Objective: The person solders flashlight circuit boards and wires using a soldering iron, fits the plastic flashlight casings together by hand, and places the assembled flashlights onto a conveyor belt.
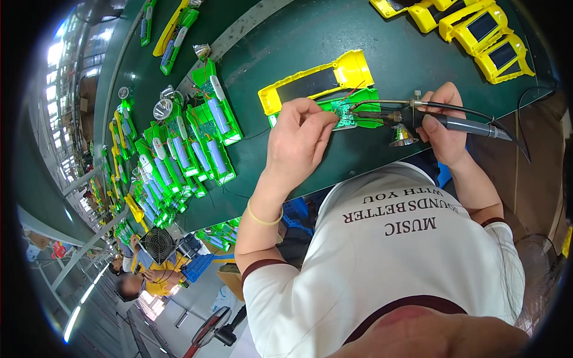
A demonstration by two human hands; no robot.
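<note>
Pinning green board (pixel 352 112), left hand (pixel 298 140), right hand (pixel 443 122) gripping soldering iron (pixel 459 124)

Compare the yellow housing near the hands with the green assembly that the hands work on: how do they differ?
The yellow housing lies untouched, while the green assembly is pinched by the left hand. The yellow housing shows a dark panel; the green assembly shows a circuit board and wires, met by the soldering iron in the right hand. Both lie on the green belt.
</note>
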